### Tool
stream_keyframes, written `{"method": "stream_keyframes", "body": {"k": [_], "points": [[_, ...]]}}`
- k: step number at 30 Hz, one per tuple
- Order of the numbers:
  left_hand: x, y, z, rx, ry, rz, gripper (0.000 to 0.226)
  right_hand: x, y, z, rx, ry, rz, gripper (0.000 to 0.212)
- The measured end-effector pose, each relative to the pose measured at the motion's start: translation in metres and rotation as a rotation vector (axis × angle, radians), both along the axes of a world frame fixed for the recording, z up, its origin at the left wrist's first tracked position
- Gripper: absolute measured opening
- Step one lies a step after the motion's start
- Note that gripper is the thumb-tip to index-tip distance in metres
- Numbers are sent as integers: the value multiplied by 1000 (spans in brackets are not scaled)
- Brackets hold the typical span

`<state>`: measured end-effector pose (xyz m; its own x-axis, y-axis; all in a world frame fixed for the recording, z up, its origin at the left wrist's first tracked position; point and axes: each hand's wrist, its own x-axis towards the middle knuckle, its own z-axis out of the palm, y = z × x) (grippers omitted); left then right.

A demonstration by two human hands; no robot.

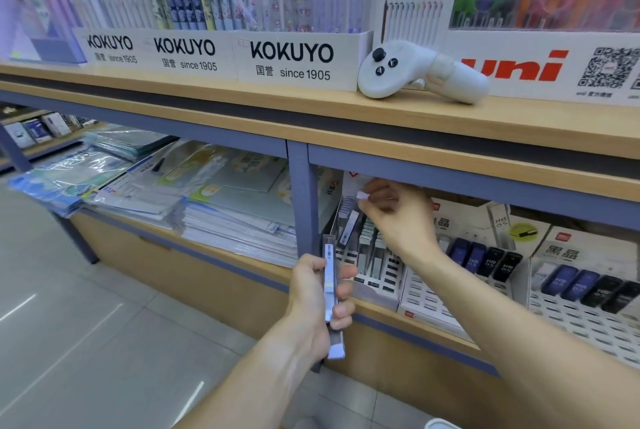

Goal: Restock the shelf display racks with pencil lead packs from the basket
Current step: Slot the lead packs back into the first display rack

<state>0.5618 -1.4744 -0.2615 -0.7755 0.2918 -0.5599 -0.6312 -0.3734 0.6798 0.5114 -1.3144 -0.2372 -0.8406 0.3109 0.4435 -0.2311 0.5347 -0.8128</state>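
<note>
My left hand (320, 293) grips a bundle of slim clear pencil lead packs (331, 293), held upright in front of the lower shelf's edge. My right hand (391, 217) reaches under the upper shelf and pinches the white end of one lead pack (363, 195) above the white slotted display rack (377, 272). Several grey and clear packs (367, 234) stand in that rack's rear slots. To the right, two more white racks (433, 300) hold dark blue and black lead cases (485, 257). The basket is out of view.
A white handheld controller (415, 72) lies on the upper wooden shelf (242, 106) before the pen displays. A blue upright post (304, 200) divides the lower shelf; stacked plastic-wrapped stationery sheets (194, 193) fill the left bay. Grey floor tiles (86, 342) lie at lower left.
</note>
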Motion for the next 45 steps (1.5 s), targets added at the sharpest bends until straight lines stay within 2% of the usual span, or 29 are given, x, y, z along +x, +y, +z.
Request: {"method": "stream_keyframes", "body": {"k": [6, 10, 20, 24, 27, 28, 30, 33, 35, 42, 45], "points": [[-1, -1, -4, -67, -39, 32, 36, -11, -11, -17, 243, -22, 71, 12], [-5, -4, -6, -95, -33, 40, 29, -10, -15, -23, 249, -36, 84, 11], [-7, -7, -9, -95, -48, 61, 28, -10, -18, -26, 330, -39, 78, 11], [-7, -4, -7, -74, -35, 66, 30, -21, -16, -25, 639, -90, 6, 13], [-7, -3, -8, -54, -15, 47, 30, -21, -17, -19, 722, -118, -26, 19], [-7, -3, -7, -48, -7, 31, 31, -18, -18, -16, 691, -102, -19, 21], [-7, -5, -7, -36, 12, -8, 32, -4, -19, -9, 481, -113, 36, 24], [-6, -6, -5, -34, 55, -71, 30, 18, -15, 1, 136, -352, 192, 19], [-4, -5, -2, -52, 86, -90, 30, 30, -7, 5, -14, -426, 230, 14], [-3, -6, 6, -50, 215, -18, 30, 72, 22, 17, -467, -390, 174, 15], [-3, -3, 4, -27, 207, 49, 26, 88, 20, 7, -508, -479, 211, 19]]}}
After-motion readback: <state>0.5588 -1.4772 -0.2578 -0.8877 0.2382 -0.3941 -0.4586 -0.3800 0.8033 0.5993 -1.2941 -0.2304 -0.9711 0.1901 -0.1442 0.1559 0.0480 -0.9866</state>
